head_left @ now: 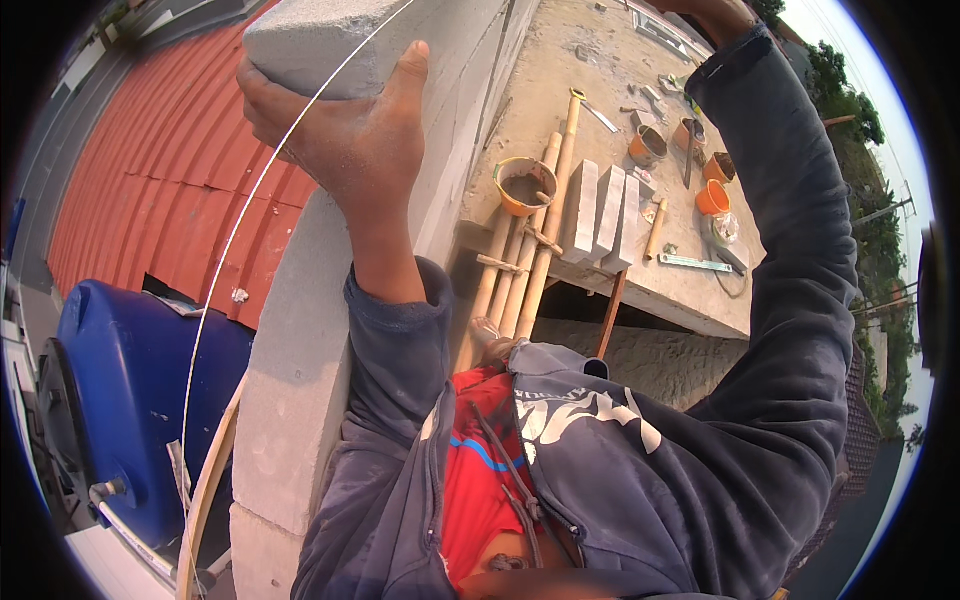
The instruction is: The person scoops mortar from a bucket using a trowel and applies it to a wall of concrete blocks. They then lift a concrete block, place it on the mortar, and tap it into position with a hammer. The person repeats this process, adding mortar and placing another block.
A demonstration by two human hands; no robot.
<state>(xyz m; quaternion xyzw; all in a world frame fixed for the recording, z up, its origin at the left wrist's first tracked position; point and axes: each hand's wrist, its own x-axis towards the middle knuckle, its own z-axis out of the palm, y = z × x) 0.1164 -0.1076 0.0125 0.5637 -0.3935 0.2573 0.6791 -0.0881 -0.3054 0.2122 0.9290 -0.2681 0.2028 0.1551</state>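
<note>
My left hand (345,140) grips the near end of a light grey concrete block (320,40) on top of the block wall (285,400). Its fingers curl under the block's left side, and the thumb points up along the other side. A taut white string (243,212) crosses in front of the block and runs down past the wall's left side. Up at the top edge, my right hand (722,14) is mostly cut off, with the arm raised and bent. Its fingers are out of sight, so anything in it is hidden.
Bamboo poles (553,210) carry an orange bucket of mortar (525,187). Beside them, three grey blocks (606,215) lie on a concrete slab (690,300) with more buckets and a spirit level (695,263). Left of the wall are a red metal roof (150,190) and a blue tank (140,400).
</note>
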